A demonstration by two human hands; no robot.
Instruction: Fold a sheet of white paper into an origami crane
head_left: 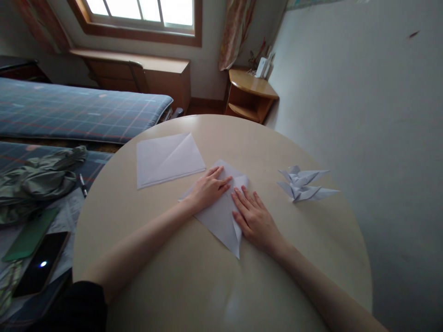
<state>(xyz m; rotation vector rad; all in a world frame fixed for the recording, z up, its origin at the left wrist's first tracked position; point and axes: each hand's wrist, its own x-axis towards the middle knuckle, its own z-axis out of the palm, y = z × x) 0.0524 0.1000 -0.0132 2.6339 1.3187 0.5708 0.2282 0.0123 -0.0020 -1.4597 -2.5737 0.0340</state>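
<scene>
A sheet of white paper (218,214), partly folded, lies on the round table in front of me. My left hand (210,186) rests flat on its upper part, fingers stretched out. With fingers spread, my right hand (255,216) presses along the right side, where a flap is folded over. Parts of the paper are hidden under both hands. Left of it and farther back lies a stack of white paper sheets (169,159), the top one showing a diagonal crease. Two folded paper cranes (304,184) sit close together to the right of my right hand.
The round cream table (166,281) stands close to a white wall on the right. At the left are a checked mattress (76,110), a crumpled green cloth (38,177), a pen (83,185), a green case (30,234) and a dark phone (42,263). A corner shelf (254,83) stands behind.
</scene>
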